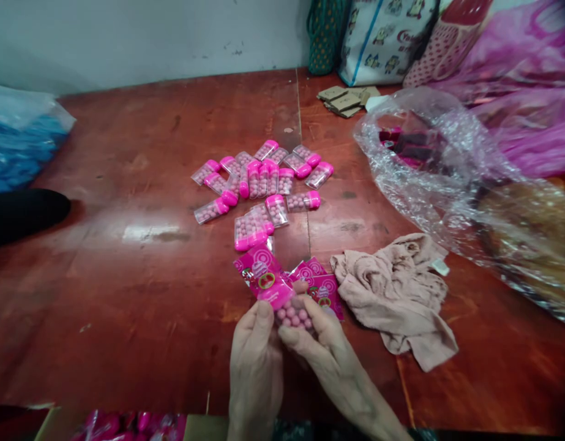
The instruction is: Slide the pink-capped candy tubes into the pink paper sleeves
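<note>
Near the table's front edge, my right hand [323, 343] grips a small clear candy box [294, 314] of pink balls with a bright pink cap. My left hand [257, 349] is closed at the cap end, its thumb pressed against the box's left side. A pink printed label [259, 269] extends up and left from the cap; whether it is attached cannot be made out. More pink printed labels [325, 294] lie just behind my right hand. Beyond them, several similar candy boxes [264, 177] are scattered on the table, some side by side.
A crumpled beige cloth [396, 288] lies to the right on the red-brown table [126, 294]. Clear plastic wrapping [429, 184], cardboard pieces [346, 101] and bags [383, 43] occupy the right rear. At left are a blue-filled bag [20, 141] and a black object [29, 211]. Below the edge sits a box of pink items [130, 425].
</note>
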